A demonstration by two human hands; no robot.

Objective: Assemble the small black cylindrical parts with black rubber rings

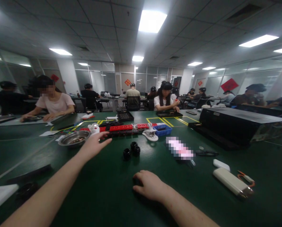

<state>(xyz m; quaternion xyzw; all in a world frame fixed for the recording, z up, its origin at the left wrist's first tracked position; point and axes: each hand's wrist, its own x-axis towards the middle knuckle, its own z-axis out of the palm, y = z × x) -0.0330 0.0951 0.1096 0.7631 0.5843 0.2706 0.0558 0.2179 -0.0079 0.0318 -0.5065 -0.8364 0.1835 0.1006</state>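
In the head view, the one view we have, our left hand (95,146) is stretched out over the green table (103,195), fingers spread and thumb well apart, with nothing visible in its grasp. Its fingertips lie near the left part of a row of red blocks (120,127), which sits across the table ahead of us; we cannot tell whether they touch it. Our right hand (149,186) rests low on the table, loosely curled, near three black round pieces (127,154) but apart from them; whether anything is inside its curl we cannot tell.

For a clean reach, we judge it best to hold the left wrist clear of the metal bowl (71,145) just beside it and bring thumb and fingers down on opposite long sides of the row, the right hand steady.

The row's long axis runs roughly left to right from our seat, its right part near the white clip (150,136) and blue tray (163,131). Neither end shows us a clear front.
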